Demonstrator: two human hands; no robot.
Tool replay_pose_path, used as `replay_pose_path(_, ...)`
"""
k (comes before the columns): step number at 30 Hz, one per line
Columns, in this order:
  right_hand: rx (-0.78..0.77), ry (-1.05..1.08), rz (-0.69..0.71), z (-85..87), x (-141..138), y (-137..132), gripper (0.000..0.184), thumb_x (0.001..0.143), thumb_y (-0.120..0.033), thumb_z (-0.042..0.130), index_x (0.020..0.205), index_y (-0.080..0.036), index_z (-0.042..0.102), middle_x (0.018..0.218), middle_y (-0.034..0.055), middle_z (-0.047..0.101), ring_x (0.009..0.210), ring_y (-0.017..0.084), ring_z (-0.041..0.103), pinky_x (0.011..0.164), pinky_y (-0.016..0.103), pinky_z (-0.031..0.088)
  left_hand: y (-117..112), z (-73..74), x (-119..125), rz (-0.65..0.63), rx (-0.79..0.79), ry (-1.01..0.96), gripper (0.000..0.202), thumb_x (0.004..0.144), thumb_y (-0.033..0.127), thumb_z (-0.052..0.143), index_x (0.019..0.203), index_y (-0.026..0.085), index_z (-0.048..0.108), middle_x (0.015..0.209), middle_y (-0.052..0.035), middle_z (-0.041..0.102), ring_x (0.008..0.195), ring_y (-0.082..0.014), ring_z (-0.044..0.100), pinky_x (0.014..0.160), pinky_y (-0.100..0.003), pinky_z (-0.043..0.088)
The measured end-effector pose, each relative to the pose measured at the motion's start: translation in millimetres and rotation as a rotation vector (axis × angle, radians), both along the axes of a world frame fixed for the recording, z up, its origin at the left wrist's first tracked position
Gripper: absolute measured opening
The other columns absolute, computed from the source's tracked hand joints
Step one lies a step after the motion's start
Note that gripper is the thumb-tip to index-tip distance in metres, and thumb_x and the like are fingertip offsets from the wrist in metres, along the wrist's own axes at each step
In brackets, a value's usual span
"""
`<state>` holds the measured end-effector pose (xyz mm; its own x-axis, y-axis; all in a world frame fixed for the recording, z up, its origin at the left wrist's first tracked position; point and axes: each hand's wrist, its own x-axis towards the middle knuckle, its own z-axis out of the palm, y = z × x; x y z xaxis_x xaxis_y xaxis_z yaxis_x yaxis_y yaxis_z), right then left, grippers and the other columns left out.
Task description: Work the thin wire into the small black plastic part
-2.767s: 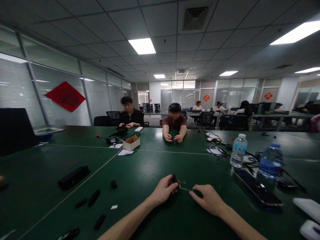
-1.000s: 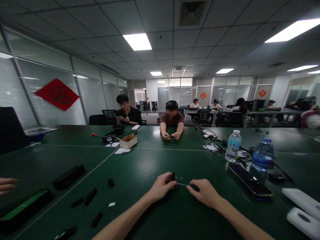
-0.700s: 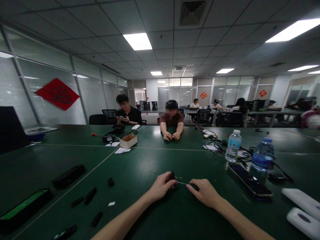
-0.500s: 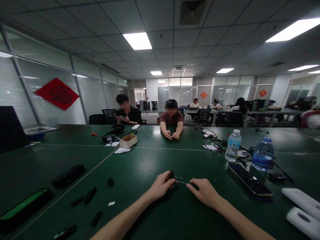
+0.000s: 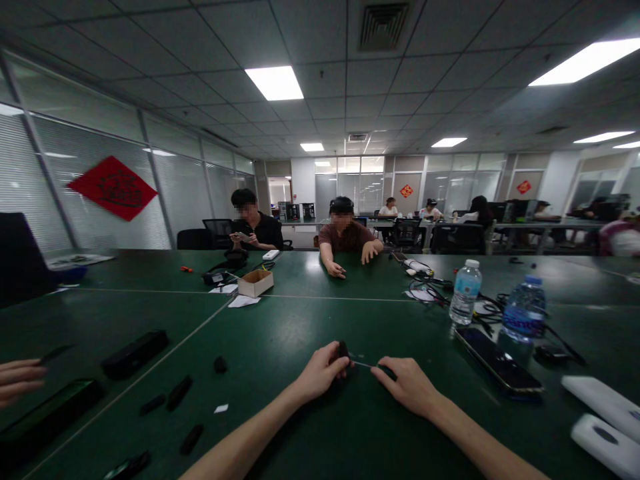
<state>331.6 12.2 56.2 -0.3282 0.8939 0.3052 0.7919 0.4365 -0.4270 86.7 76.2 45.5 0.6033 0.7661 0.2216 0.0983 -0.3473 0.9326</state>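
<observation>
My left hand (image 5: pixel 320 370) is closed around a small black part (image 5: pixel 343 349), held upright just above the green table (image 5: pixel 280 333). My right hand (image 5: pixel 407 385) pinches the dark handle of a thin screwdriver (image 5: pixel 373 366). Its metal shaft runs left to the black part. Both forearms rest on the table near its front edge.
Black cases (image 5: pixel 135 353) and small black pieces (image 5: pixel 179 392) lie to the left. A phone (image 5: pixel 497 369), two water bottles (image 5: pixel 465 291), cables (image 5: pixel 430 290) and white devices (image 5: pixel 603 400) sit to the right. Another person's hand (image 5: pixel 17 380) shows at the left edge. Two people sit across.
My hands have stayed nearly still on the part and screwdriver. A hand has come in at the left edge. The person opposite has moved their hands apart.
</observation>
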Motion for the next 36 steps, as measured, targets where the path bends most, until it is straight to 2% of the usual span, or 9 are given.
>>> replay_pose_path(5, -0.021, 0.049, 0.013, -1.0, 3, 2, 0.041, 0.098, -0.051, 0.037, 0.099, -0.021, 0.066, 0.082, 0.0019, 0.067, 0.068, 0.015, 0.062, 0.064, 0.026, 0.046, -1, 1.4, -1, -0.028, 0.003, 0.009, 0.029, 0.091, 0.041, 0.050, 0.104, 0.016, 0.056, 0.098, -0.0073, 0.065, 0.078, -0.0167, 0.059, 0.067, -0.028, 0.045)
replay_pose_path(10, -0.018, 0.168, -0.090, -2.7, 6, 7, 0.042, 0.099, -0.050, 0.034, 0.103, -0.020, 0.063, 0.082, 0.0027, 0.067, 0.066, 0.015, 0.062, 0.061, 0.025, 0.047, -5, 2.4, -1, -0.070, 0.045, 0.060, 0.026, 0.089, 0.038, 0.054, 0.104, 0.017, 0.058, 0.096, -0.0062, 0.066, 0.083, -0.0183, 0.059, 0.074, -0.030, 0.045)
replay_pose_path(20, -0.044, 0.025, 0.037, 1.6, 1, 0, 0.036, 0.097, -0.048, 0.041, 0.092, -0.023, 0.066, 0.077, -0.0007, 0.066, 0.066, 0.013, 0.061, 0.067, 0.025, 0.046, 2, -6.2, 0, 0.004, -0.005, -0.043, 0.028, 0.091, 0.041, 0.049, 0.103, 0.016, 0.054, 0.099, -0.0078, 0.064, 0.076, -0.0161, 0.058, 0.067, -0.028, 0.046)
replay_pose_path(27, -0.017, -0.021, 0.013, 1.1, 1, 2, 0.040, 0.096, -0.050, 0.040, 0.088, -0.021, 0.067, 0.073, -0.0003, 0.065, 0.063, 0.013, 0.060, 0.066, 0.026, 0.044, 5, -10.9, 2, 0.017, 0.002, -0.033, 0.029, 0.089, 0.041, 0.053, 0.102, 0.015, 0.055, 0.094, -0.0072, 0.064, 0.073, -0.0151, 0.058, 0.064, -0.027, 0.045)
replay_pose_path(36, -0.036, 0.025, 0.017, -1.8, 2, 3, 0.039, 0.096, -0.050, 0.041, 0.090, -0.022, 0.067, 0.075, -0.0001, 0.066, 0.063, 0.014, 0.060, 0.063, 0.025, 0.044, 3, -8.0, 0, 0.019, -0.002, -0.023, 0.031, 0.089, 0.043, 0.052, 0.104, 0.016, 0.055, 0.096, -0.0072, 0.065, 0.075, -0.0153, 0.059, 0.066, -0.028, 0.046)
